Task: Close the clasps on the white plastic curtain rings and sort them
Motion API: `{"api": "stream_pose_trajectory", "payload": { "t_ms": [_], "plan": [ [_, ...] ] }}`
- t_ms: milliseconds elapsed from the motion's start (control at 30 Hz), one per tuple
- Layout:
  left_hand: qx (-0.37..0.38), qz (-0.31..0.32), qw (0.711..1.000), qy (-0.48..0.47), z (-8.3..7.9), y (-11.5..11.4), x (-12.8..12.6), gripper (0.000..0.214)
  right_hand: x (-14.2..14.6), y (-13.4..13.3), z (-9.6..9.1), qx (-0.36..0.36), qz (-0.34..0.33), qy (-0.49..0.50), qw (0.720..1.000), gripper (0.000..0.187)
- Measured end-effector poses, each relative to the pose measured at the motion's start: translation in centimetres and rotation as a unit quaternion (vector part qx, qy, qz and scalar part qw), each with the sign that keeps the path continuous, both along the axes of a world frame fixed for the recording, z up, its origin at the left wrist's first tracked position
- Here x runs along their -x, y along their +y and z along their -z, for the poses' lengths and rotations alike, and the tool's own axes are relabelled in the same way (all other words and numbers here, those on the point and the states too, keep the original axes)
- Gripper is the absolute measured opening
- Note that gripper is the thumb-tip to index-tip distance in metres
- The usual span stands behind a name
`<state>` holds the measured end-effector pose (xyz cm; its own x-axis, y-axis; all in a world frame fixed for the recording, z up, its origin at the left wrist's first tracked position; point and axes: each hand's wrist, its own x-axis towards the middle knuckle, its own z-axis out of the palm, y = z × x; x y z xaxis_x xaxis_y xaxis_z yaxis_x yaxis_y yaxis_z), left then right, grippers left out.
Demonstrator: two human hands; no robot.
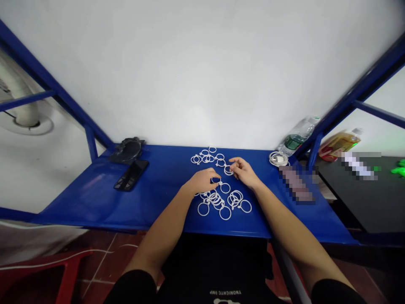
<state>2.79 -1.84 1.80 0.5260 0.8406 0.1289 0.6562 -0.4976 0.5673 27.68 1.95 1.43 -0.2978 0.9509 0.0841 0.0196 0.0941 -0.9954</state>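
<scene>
On the blue worktop (167, 181), both hands among loose white rings.
Left hand (201, 180): fingers curled over one white ring (216, 182), can't tell if clamped. Right hand (244, 172): thumb and index bent close together at another ring (228, 174), grip unclear. Near cluster (215, 199) overlaps on the wearer's side of the hands; far cluster (204, 158) lies toward the wall. Dark phone (131, 175) off left, coiled white cable (278, 159) off right.
</scene>
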Motion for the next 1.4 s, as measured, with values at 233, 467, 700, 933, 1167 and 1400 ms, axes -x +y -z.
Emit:
{"api": "stream_pose_trajectory", "payload": {
  "t_ms": [233, 467, 700, 933, 1167, 1400],
  "plan": [
    [0.011, -0.046, 0.998, 0.032, 0.5, 0.5, -0.4, 0.032, -0.7, 0.5, -0.7, 0.107, 0.040, 0.120, 0.986, 0.056],
    [-0.018, -0.103, 0.994, -0.019, 0.3, 0.4, -0.5, 0.038, -0.6, 0.4, -0.8, 0.121, 0.030, 0.116, 0.985, 0.041],
    [-0.006, -0.138, 0.986, -0.099, 0.1, 0.5, -0.4, 0.022, -0.9, 0.6, -0.9, 0.122, 0.077, 0.168, 0.975, 0.038],
    [0.054, -0.196, 0.917, -0.343, 1.2, 1.5, -1.1, 0.019, -0.6, 0.8, -0.8, 0.109, 0.090, 0.178, 0.974, 0.028],
    [0.108, -0.274, 0.833, -0.468, 0.7, 2.5, -0.8, 0.029, -0.4, 0.7, -0.6, 0.108, 0.079, 0.178, 0.975, 0.028],
    [0.099, -0.276, 0.827, -0.481, 0.0, 2.0, -1.0, 0.028, -0.1, 0.7, -0.4, 0.098, 0.076, 0.153, 0.980, 0.029]
  ]
}}
